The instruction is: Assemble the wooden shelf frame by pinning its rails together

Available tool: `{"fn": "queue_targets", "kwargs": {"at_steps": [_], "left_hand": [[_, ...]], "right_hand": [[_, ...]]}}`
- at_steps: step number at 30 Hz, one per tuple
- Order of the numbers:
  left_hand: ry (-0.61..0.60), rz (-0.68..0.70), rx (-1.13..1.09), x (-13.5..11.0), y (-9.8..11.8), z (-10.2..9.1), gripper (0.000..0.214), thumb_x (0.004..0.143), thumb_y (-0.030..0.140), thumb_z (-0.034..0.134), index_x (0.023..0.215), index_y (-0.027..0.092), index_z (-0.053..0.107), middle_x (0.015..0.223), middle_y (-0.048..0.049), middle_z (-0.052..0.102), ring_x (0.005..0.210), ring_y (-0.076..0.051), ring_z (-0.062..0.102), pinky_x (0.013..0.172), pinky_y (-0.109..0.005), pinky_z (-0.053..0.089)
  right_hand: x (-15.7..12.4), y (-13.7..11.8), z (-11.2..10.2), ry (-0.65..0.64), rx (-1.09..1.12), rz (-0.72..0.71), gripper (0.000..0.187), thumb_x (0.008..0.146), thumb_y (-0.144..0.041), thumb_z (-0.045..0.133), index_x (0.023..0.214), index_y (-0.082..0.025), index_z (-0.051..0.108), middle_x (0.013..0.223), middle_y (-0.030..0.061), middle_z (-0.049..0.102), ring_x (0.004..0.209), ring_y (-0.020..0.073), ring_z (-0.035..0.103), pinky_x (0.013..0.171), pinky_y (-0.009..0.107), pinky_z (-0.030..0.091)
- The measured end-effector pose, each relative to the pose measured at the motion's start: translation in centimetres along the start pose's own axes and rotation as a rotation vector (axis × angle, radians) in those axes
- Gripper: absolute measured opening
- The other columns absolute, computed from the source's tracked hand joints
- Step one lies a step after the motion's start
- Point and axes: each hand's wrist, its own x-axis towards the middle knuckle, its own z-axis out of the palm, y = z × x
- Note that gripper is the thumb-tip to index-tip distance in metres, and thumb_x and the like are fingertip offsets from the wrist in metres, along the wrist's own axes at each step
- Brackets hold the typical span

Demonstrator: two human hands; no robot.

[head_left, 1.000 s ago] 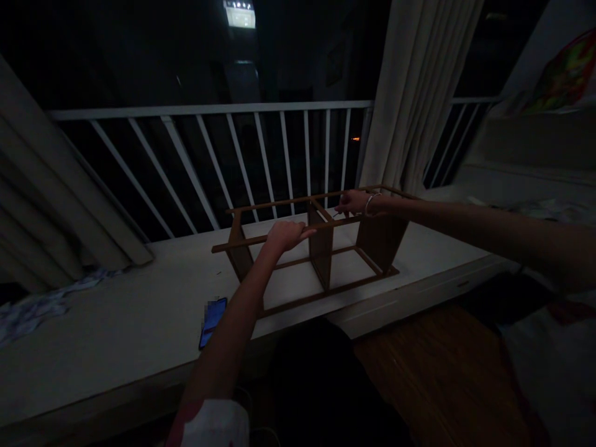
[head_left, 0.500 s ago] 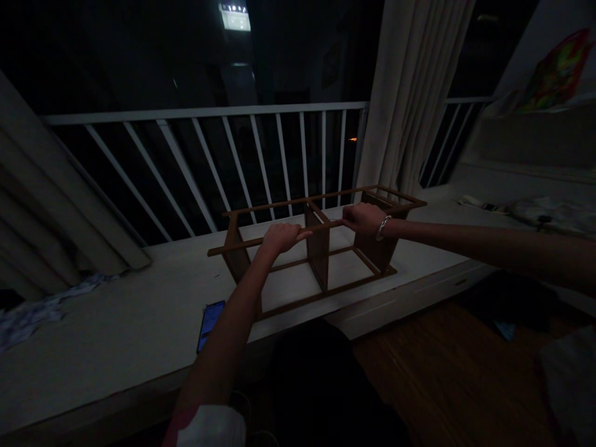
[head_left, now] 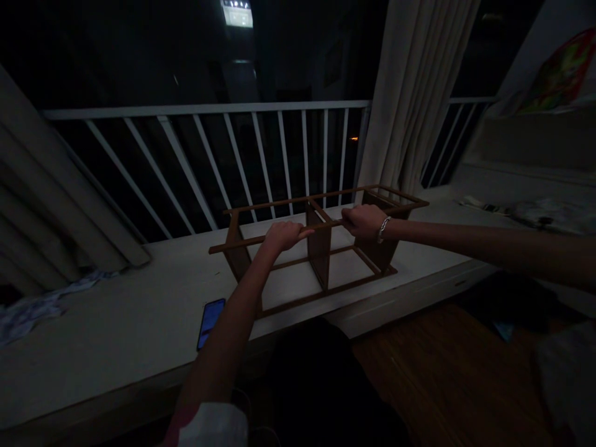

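A brown wooden shelf rack (head_left: 319, 257) lies on its side on a white window ledge (head_left: 139, 310), its open frame facing up. My left hand (head_left: 285, 234) is closed round the near upper rail, left of the middle shelf board, with the thumb along the rail. Just right of that board, my right hand (head_left: 365, 221) is closed at the same rail, a bracelet (head_left: 383, 229) on its wrist. Its fingertips are hidden and the picture is dark, so any small thing inside the fist does not show.
A phone (head_left: 210, 323) with a lit screen lies beside my left forearm. White railings (head_left: 209, 110) stand behind the rack, with curtains (head_left: 410, 93) at both sides. Crumpled cloth (head_left: 32, 316) lies at the far left. Below the ledge is a wooden floor (head_left: 419, 379).
Both hands stay at the rail in nearly the same places. The view has shifted very slightly; the rack has not visibly moved on the ledge.
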Motion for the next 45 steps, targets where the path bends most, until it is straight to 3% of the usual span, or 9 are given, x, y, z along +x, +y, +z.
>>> {"fn": "queue_targets", "kwargs": {"at_steps": [10, 21, 29, 36, 45], "left_hand": [[0.008, 0.027, -0.016, 0.2, -0.2, 0.1, 0.078, 0.078, 0.071, 0.006, 0.097, 0.021, 0.063, 0.095, -0.0119, 0.065, 0.092, -0.027, 0.060, 0.076, -0.035, 0.041], [0.009, 0.002, -0.034, 0.1, -0.2, 0.3, 0.076, 0.079, 0.070, 0.008, 0.099, 0.021, 0.062, 0.095, -0.0110, 0.065, 0.092, -0.025, 0.059, 0.079, -0.033, 0.039], [0.031, 0.026, -0.012, 0.1, -0.1, 0.4, 0.076, 0.080, 0.069, 0.007, 0.099, 0.021, 0.062, 0.092, -0.0108, 0.065, 0.090, -0.025, 0.060, 0.075, -0.032, 0.040], [0.044, 0.028, -0.011, 0.1, -0.2, 0.5, 0.077, 0.079, 0.069, 0.006, 0.098, 0.021, 0.063, 0.091, -0.0118, 0.065, 0.088, -0.027, 0.060, 0.073, -0.033, 0.040], [0.014, 0.014, -0.036, 0.2, -0.1, 0.3, 0.075, 0.080, 0.069, 0.009, 0.097, 0.021, 0.063, 0.094, -0.0104, 0.065, 0.090, -0.024, 0.060, 0.076, -0.032, 0.040]], "right_hand": [[0.0, -0.6, 0.4, 0.009, 0.028, 0.047, 0.038, 0.086, -0.037, 0.030, 0.101, -0.013, 0.056, 0.095, 0.0175, 0.062, 0.084, 0.0264, 0.060, 0.069, 0.033, 0.041], [0.9, 2.2, 1.3, -0.047, 0.114, -0.133, 0.043, 0.088, -0.048, 0.024, 0.105, -0.020, 0.052, 0.094, 0.0090, 0.063, 0.081, 0.0195, 0.058, 0.063, 0.026, 0.035], [1.5, 2.4, 1.6, -0.033, -0.014, -0.164, 0.044, 0.088, -0.047, 0.021, 0.099, -0.021, 0.055, 0.091, 0.0106, 0.063, 0.077, 0.0222, 0.059, 0.061, 0.029, 0.034], [2.1, 3.4, 1.9, -0.046, 0.042, -0.203, 0.041, 0.088, -0.046, 0.024, 0.100, -0.023, 0.055, 0.091, 0.0087, 0.064, 0.079, 0.0211, 0.058, 0.063, 0.028, 0.034], [1.1, 0.7, 1.5, 0.001, 0.033, -0.107, 0.038, 0.085, -0.035, 0.029, 0.098, -0.018, 0.061, 0.088, 0.0114, 0.064, 0.079, 0.0217, 0.059, 0.062, 0.028, 0.036]]}}
